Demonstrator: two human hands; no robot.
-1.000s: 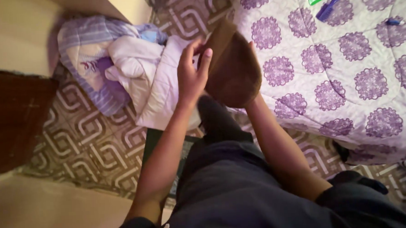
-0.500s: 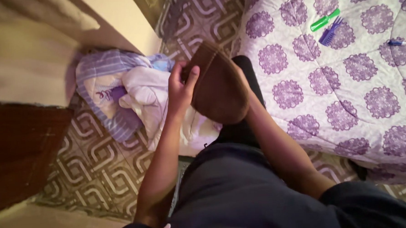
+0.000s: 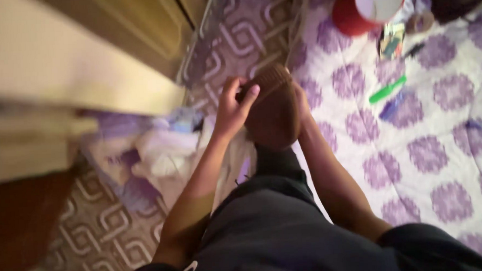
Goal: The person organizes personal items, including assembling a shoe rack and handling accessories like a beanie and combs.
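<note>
Brown knitted cloth [image 3: 272, 115], ribbed along its upper edge, hangs between your two hands above your dark-clad lap. Your left hand [image 3: 233, 106] pinches that ribbed edge with its fingers curled over it; your right hand [image 3: 300, 100] sits behind the cloth's far side and is mostly covered by it, so it looks to be gripping, but you cannot see how. You seem to be at the stage of straightening or folding the piece, and the next move likely calls for a firm hold on both corners so it hangs flat. Left of your left hand lies a pile of pale and purple laundry [image 3: 144, 156] on the patterned floor. Right of your right hand spreads a bed cover with purple medallions [image 3: 431, 154], carrying a green pen-like object [image 3: 387, 89] and a red container [image 3: 368, 5] cut off at the frame's top. Everything is motion-blurred, so the small items beside the container stay unclear.
</note>
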